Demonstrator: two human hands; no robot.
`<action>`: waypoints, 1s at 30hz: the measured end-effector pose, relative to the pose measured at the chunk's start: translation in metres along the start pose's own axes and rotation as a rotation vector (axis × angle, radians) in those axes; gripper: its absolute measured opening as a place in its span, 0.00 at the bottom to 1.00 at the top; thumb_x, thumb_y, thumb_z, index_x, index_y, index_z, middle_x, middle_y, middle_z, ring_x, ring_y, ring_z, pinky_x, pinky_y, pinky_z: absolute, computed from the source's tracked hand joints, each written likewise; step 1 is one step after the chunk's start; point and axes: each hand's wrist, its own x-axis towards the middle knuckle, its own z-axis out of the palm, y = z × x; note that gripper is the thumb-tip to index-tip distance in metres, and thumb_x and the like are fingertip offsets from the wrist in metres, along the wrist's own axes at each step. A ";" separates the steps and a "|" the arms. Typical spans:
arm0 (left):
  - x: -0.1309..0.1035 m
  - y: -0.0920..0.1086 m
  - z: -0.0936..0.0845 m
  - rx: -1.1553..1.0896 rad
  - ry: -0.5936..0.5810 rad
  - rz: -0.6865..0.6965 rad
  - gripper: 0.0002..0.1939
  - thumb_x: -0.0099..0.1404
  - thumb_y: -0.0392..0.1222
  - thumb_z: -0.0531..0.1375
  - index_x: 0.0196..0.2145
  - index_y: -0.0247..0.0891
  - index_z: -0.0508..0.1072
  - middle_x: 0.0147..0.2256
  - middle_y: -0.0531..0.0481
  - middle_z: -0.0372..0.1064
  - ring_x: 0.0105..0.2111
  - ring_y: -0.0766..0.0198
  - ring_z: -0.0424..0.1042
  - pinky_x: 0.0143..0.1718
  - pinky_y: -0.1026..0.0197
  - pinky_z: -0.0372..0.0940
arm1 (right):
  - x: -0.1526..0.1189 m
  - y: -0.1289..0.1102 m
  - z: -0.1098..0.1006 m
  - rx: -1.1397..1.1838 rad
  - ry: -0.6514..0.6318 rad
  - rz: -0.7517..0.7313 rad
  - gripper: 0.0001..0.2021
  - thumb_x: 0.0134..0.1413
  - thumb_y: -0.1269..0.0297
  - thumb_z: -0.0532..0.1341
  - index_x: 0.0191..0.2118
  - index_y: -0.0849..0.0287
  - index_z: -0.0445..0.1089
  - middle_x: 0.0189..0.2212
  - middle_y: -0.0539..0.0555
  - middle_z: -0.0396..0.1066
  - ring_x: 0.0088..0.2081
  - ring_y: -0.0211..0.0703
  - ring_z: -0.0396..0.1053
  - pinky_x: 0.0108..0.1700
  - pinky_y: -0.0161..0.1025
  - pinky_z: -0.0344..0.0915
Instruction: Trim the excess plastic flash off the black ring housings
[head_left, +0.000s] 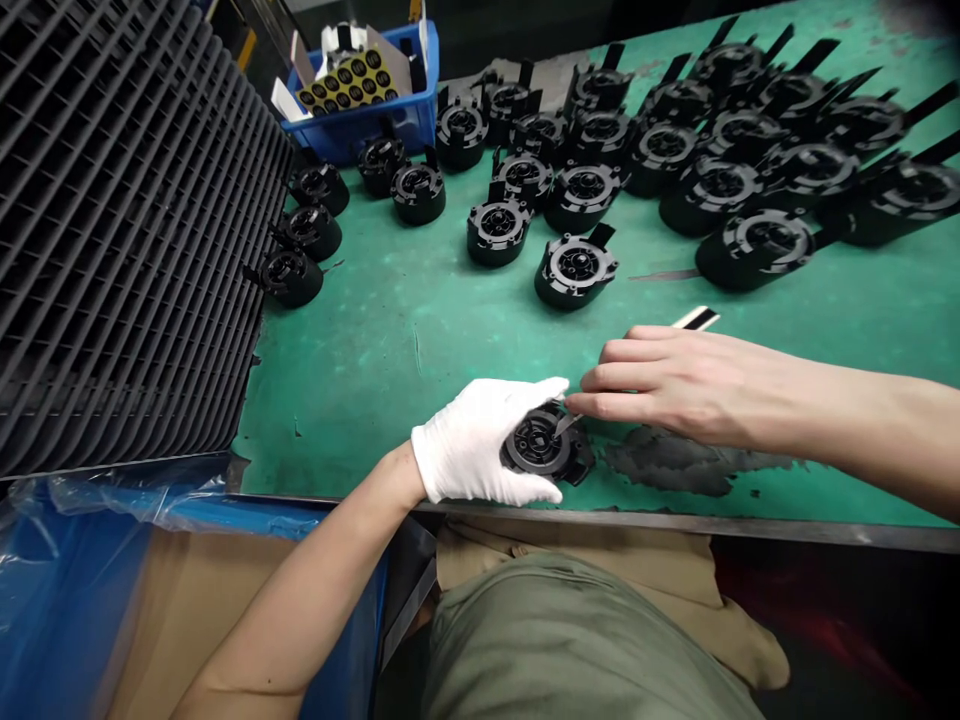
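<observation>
In a white glove, my left hand [480, 440] wraps round a round black plastic housing [538, 442] close to the table's front edge. Its thumb and fingers press on opposite sides of the part. My bare right hand [652, 385] pinches a slim hand tool [699, 318] with a white-and-black end sticking out above the knuckles. The tool's thin, metal-looking tip reaches down onto the housing's face, near its centre. Whether it is a blade or tweezers cannot be made out. Part of the housing is hidden beneath the glove.
Several similar black housings [576, 268] stand across the green tabletop [390, 330], many with upright tabs. A blue bin [352, 135] holding a yellow sticker sheet [349, 85] sits at the back left. Stacked black grid trays [127, 230] rise at left. Plastic-lined blue box [75, 560] stands below.
</observation>
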 end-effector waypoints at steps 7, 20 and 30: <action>0.000 0.002 -0.002 0.004 0.003 -0.013 0.65 0.67 0.75 0.85 0.87 0.39 0.71 0.81 0.24 0.80 0.80 0.23 0.83 0.83 0.25 0.80 | 0.005 -0.007 -0.008 0.061 0.041 -0.085 0.24 0.87 0.75 0.56 0.67 0.45 0.85 0.48 0.52 0.88 0.42 0.50 0.75 0.45 0.49 0.64; 0.003 -0.004 0.004 -0.039 0.036 0.016 0.63 0.66 0.82 0.83 0.81 0.36 0.77 0.76 0.23 0.84 0.76 0.24 0.87 0.82 0.27 0.81 | -0.013 -0.046 0.000 0.018 0.099 0.068 0.23 0.85 0.76 0.59 0.70 0.51 0.85 0.40 0.53 0.83 0.40 0.51 0.73 0.44 0.49 0.64; 0.001 -0.011 0.007 -0.020 0.032 0.003 0.69 0.61 0.86 0.85 0.82 0.37 0.77 0.77 0.23 0.84 0.76 0.22 0.86 0.82 0.25 0.80 | -0.033 -0.093 0.017 -0.006 0.228 0.390 0.18 0.86 0.69 0.64 0.72 0.54 0.80 0.43 0.56 0.85 0.38 0.50 0.82 0.37 0.46 0.71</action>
